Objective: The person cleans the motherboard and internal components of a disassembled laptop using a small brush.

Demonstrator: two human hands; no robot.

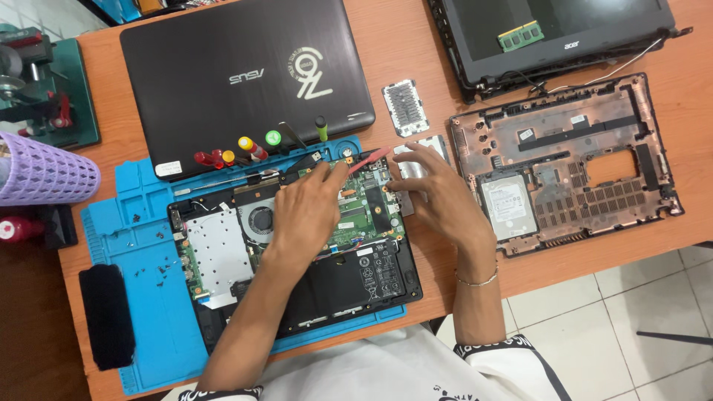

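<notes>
Left hand lies palm-down over the opened laptop, fingers pinched on a thin red pry tool whose tip points up-right past the board's top edge; grip closed on that tool. Right hand rests just beside the laptop's right edge, fingers spread flat and pressing a small silver metal cover; grip open, holding nothing, thin bracelet on the wrist. The opened laptop lies bottom-up on a blue work mat with its green board, round fan and black battery exposed; loose screws scattered on the mat's left part. Along the mat's top rim, a row of screwdrivers with red, yellow and green caps. Just above them, a closed black laptop. Between that and the right-hand parts, a small perforated grey panel. Right of the right hand, a brown bottom case with a silver hard drive seated in it; above it, a dismantled laptop screen half with a green memory stick lying on it. Far left on the wooden tabletop: purple mesh basket, black pad.
</notes>
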